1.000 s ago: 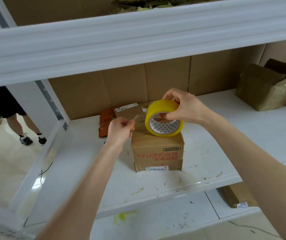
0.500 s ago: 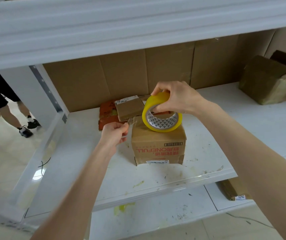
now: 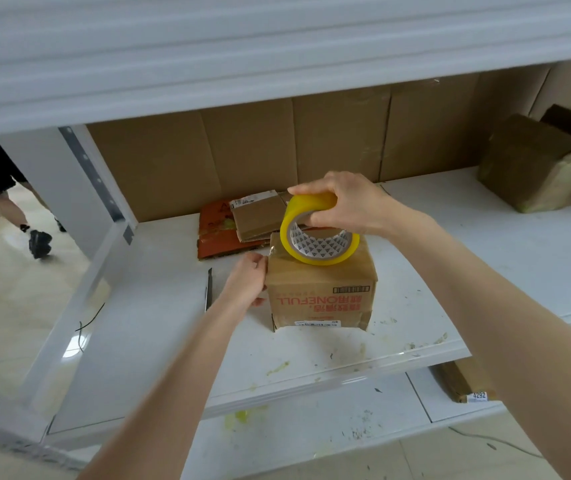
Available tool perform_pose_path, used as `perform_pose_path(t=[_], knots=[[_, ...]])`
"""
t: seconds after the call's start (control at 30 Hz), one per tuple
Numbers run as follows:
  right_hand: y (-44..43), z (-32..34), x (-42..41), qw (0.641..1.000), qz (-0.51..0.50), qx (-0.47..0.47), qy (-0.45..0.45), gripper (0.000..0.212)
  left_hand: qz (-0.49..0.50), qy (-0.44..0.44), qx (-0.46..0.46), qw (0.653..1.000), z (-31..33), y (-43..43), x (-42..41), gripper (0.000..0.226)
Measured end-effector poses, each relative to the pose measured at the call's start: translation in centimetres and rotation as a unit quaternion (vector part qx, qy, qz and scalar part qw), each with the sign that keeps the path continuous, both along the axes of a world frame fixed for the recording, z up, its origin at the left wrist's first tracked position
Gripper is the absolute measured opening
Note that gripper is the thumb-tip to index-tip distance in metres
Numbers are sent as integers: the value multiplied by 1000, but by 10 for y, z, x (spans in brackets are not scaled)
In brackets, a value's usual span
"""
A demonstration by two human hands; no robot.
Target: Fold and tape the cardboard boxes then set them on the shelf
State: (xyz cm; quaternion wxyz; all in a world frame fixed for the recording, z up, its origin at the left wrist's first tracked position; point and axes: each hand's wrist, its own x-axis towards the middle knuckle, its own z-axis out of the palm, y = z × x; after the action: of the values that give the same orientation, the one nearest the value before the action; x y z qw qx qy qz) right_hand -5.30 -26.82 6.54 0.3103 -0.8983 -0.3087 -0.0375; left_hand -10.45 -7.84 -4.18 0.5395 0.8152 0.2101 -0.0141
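A small brown cardboard box (image 3: 322,296) with red print stands on the white shelf (image 3: 159,334). My right hand (image 3: 346,202) grips a yellow tape roll (image 3: 320,239) and holds it tilted on the box's top. A strip of tape runs from the roll over the top left edge. My left hand (image 3: 246,282) pinches the strip's end against the box's left side, fingers curled.
Flattened cardboard pieces (image 3: 256,220) and an orange flat piece (image 3: 214,237) lie behind the box. A thin dark blade (image 3: 208,289) lies left of my hand. Wrapped boxes (image 3: 533,164) stand at the far right. Another box (image 3: 464,384) sits on the lower shelf. A person's legs (image 3: 10,209) are at left.
My right hand lowered the roll onto the box top. My left hand carried the tape end down from above the box to its left side.
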Motion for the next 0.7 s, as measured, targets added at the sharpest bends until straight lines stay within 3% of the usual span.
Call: perform_pose_path(t=[0.1,0.17,0.23,0.3,0.37,0.5,0.7], knots=[[2,-2,-4,1000,-2,5,0,50,-17,9,154,988,-8,9,-9,36],[2,-2,-5,1000,-6,4,7,51,5,-153,217,964,-4,10,-14,40],[0,-3,-5,1000,-7,4,16,57,-81,-265,226,934,8,2,-16,51],[-5,-7,-6,999,-17,16,30,68,-212,-219,258,917,15,-15,-21,78],[-16,-19,-8,993,-50,81,71,69,-245,-174,346,889,12,-23,-23,91],[-28,-43,-15,966,-97,213,113,50,-240,-168,403,867,9,-20,-23,91],[-48,-25,-9,977,-117,176,29,48,-255,-153,450,842,13,-17,-26,95]])
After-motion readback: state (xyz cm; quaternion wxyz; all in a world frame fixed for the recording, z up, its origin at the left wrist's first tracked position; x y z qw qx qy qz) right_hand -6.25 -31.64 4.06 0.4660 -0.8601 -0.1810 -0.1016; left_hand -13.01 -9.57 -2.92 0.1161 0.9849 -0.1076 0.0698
